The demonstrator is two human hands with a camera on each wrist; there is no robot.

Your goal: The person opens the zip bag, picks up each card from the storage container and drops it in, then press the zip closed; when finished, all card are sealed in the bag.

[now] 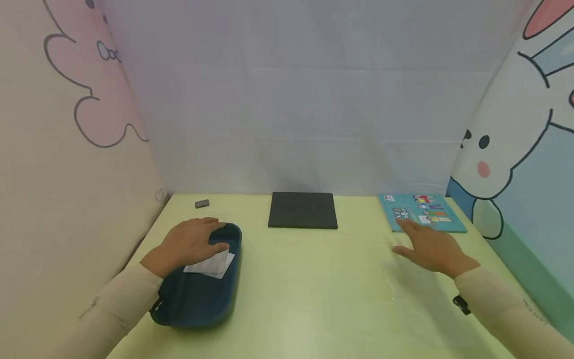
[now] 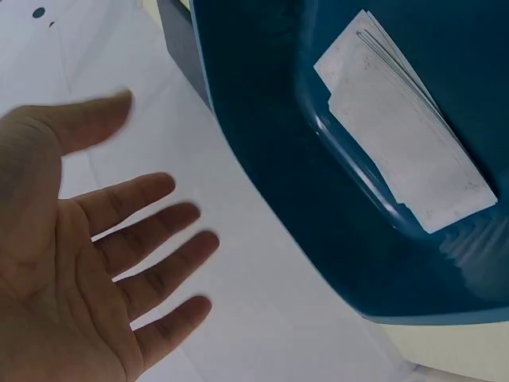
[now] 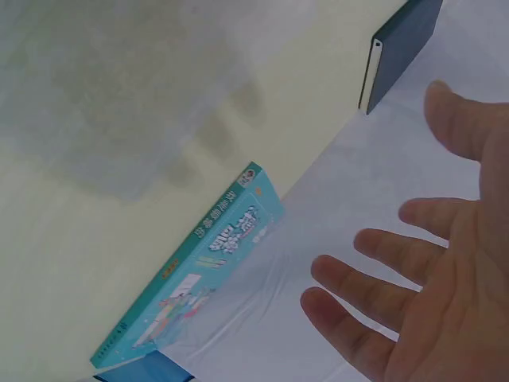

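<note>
My left hand (image 1: 190, 243) hovers above a dark blue plastic basin (image 1: 197, 304), its fingers extended and holding nothing. Inside the basin lies a stack of white cards (image 2: 413, 135), partly covered by the hand in the head view. On the other side, my right hand (image 1: 430, 247) is held over the table with fingers spread and its grasp bare. Just beyond its fingertips, a light blue boxed set or book (image 1: 419, 212) with cartoon figures lies flat at the back right; Chinese characters run along its spine (image 3: 191, 263).
A black-covered notebook (image 1: 302, 210) lies at the back middle of the pale yellow table (image 1: 314, 289). Behind the basin is a small dark grey block (image 1: 202, 204). White sheeting (image 1: 287, 99) hangs behind, with cartoon-printed side walls (image 1: 533, 164) close by.
</note>
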